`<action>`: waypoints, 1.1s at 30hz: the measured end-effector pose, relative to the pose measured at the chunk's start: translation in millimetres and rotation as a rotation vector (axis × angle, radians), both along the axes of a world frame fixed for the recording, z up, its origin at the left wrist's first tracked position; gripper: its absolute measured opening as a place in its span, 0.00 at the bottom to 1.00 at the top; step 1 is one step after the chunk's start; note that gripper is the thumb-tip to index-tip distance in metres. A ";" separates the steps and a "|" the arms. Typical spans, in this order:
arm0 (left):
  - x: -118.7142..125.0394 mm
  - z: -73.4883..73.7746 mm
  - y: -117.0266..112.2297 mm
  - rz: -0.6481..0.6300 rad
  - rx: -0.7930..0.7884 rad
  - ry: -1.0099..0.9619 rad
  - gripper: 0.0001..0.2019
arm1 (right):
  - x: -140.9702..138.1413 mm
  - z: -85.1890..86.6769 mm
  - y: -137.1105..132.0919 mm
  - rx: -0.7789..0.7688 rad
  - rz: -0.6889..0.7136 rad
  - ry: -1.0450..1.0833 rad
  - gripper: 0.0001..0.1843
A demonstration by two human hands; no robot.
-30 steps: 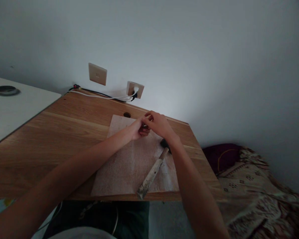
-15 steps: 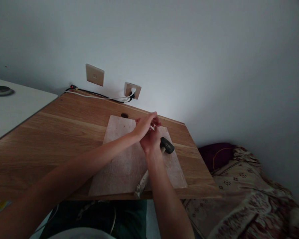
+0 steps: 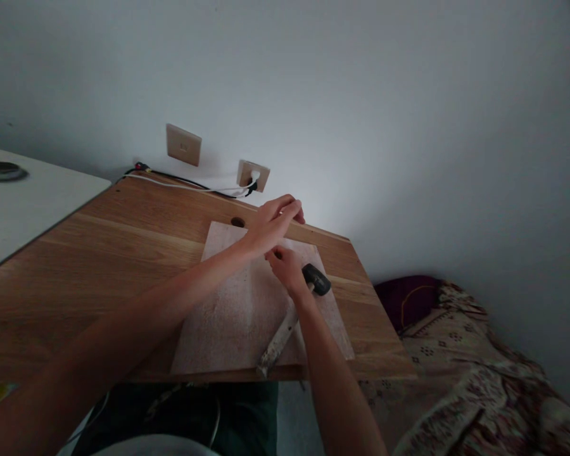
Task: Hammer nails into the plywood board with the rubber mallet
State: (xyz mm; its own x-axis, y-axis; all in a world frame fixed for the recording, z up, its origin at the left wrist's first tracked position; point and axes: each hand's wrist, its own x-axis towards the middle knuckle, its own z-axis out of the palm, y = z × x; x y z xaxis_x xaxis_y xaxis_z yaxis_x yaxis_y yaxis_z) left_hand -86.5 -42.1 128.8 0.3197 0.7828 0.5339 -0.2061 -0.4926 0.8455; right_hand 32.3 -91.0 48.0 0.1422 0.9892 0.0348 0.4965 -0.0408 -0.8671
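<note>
My left hand point(image 3: 274, 223) is held over the far part of a pale wooden board point(image 3: 223, 316), its fingers bent and the thumb meeting them. Just below and nearer to me, my right hand point(image 3: 288, 269) is curled closed above the board, apart from the left. Whatever either hand may hold is hidden. A hammer point(image 3: 278, 345) lies slantwise on the board, its black head point(image 3: 316, 279) right beside my right wrist. The worn handle points toward the near edge, and my right forearm covers part of it.
The board rests on a wooden desk point(image 3: 123, 253) against the wall. Cables point(image 3: 185, 183) run along the back to a wall socket point(image 3: 253, 175). A white tabletop point(image 3: 38, 196) adjoins on the left. To the right is a patterned bedcover point(image 3: 456, 373) with a purple pillow point(image 3: 408, 301).
My hands were together over the board and have moved apart. The left has shifted up and away; the right has closed lower down. The hammer has stayed in place.
</note>
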 end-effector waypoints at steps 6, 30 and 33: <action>-2.0 -2.1 16.6 -0.001 -0.193 -0.019 0.13 | 0.7 12.0 -5.3 -0.070 0.157 -0.392 0.11; -144.9 -56.0 -89.7 0.281 0.332 1.052 0.12 | 139.2 -50.2 -198.6 0.148 -0.455 -0.476 0.29; -168.3 -91.1 -110.1 0.386 0.234 1.048 0.17 | 140.9 -67.2 -210.5 0.131 -0.439 -0.530 0.33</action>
State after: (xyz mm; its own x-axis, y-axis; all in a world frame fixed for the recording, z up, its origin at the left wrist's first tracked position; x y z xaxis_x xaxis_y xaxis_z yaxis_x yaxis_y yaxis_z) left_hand -254.8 -152.2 37.6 0.4538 0.8418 0.2924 0.7464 -0.5383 0.3913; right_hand 173.1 -301.4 -19.2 0.4586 0.8271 0.3250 0.8153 -0.2461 -0.5241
